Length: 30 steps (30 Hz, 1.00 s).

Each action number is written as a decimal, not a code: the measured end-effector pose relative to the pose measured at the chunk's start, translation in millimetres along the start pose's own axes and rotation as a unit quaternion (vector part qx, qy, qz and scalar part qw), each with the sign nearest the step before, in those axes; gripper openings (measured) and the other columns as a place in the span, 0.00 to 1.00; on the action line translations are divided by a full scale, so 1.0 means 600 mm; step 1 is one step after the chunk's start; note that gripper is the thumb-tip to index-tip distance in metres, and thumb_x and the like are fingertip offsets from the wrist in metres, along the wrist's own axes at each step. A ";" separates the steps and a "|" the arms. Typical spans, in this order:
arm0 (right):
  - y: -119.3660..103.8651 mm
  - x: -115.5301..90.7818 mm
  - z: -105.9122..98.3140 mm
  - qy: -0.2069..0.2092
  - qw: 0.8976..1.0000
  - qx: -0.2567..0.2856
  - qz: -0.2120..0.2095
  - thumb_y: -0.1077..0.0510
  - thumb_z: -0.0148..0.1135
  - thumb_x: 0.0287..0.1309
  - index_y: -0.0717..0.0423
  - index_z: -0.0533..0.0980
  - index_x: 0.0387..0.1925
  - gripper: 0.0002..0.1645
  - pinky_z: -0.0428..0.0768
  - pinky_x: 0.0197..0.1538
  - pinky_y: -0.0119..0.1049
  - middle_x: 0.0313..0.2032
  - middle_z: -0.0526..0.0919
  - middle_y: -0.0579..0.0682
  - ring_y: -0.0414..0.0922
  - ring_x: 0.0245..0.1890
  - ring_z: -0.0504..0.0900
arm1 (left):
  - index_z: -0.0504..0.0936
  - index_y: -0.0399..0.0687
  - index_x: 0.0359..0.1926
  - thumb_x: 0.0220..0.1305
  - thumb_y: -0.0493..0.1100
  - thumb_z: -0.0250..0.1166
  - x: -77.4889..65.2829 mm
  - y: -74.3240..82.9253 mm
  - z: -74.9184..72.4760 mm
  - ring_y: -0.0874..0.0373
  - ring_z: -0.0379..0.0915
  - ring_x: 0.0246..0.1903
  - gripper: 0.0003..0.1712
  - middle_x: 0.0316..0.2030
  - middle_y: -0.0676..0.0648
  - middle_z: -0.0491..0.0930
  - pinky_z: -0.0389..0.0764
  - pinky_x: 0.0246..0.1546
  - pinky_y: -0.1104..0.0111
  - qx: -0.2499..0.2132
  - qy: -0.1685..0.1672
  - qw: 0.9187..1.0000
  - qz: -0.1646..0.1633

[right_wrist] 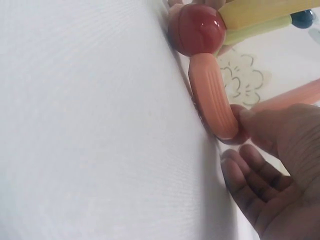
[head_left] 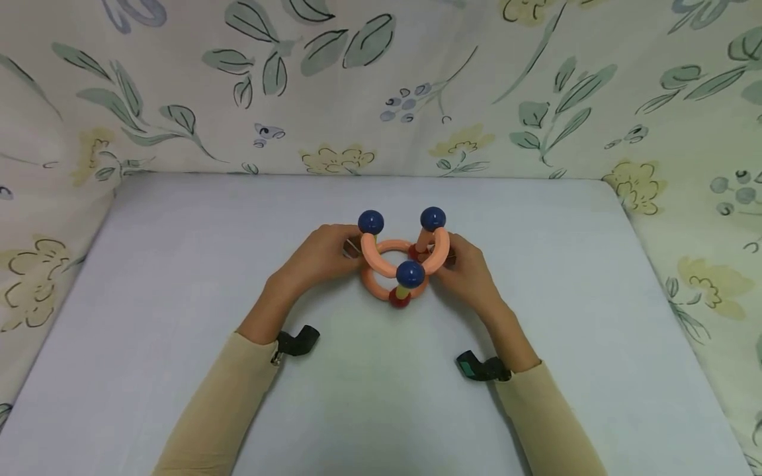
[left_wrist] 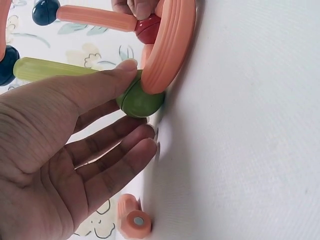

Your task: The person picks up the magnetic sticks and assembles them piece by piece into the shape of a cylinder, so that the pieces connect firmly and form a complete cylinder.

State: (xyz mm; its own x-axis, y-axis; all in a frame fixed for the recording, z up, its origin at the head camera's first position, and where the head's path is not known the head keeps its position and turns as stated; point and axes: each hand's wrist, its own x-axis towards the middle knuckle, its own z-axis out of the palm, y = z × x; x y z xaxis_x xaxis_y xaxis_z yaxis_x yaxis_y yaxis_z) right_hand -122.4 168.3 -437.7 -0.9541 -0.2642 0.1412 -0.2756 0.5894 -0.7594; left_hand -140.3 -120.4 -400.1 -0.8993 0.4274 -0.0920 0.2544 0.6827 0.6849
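A toy frame of magnetic balls and sticks stands on the table, both hands at its base. Its lower ring is made of curved orange sticks (head_left: 374, 285). Above, blue balls (head_left: 410, 274) join more curved orange sticks (head_left: 438, 251). My left hand (head_left: 324, 254) pinches a green ball (left_wrist: 142, 101) at the ring's left side, with a light green stick (left_wrist: 52, 69) rising from it. At the right side, my right hand (head_left: 467, 271) pinches a red ball (right_wrist: 241, 131) at the end of a curved orange stick. Another red ball (right_wrist: 199, 30) sits at the front, bearing a yellow stick (right_wrist: 267, 12).
The white table (head_left: 369, 396) extends around the toy. Floral cloth (head_left: 357, 92) hangs behind and at the sides. In the left wrist view, an orange piece (left_wrist: 131, 215) with a round grey end lies beyond my left fingers. Each wrist wears a small black camera (head_left: 300, 340).
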 end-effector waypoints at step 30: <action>-0.108 -0.083 0.017 -0.091 0.993 -0.067 -0.028 0.48 0.80 0.58 0.48 0.83 0.51 0.21 0.86 0.50 0.43 0.50 0.82 0.48 0.46 0.47 0.85 | 0.85 0.42 0.60 0.71 0.39 0.69 -0.005 0.000 -0.005 0.47 0.87 0.54 0.18 0.57 0.42 0.87 0.87 0.57 0.56 -0.023 -0.027 0.999 0.016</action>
State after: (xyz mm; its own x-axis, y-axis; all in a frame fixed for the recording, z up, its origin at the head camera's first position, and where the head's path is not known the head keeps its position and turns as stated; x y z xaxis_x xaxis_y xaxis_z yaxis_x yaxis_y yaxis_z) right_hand -55.5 135.5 -402.0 -0.9032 -0.4257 0.0553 -0.3529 0.6629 -0.6603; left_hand -138.6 -123.3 -397.8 -0.8703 0.4808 -0.1073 0.2655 0.6413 0.7199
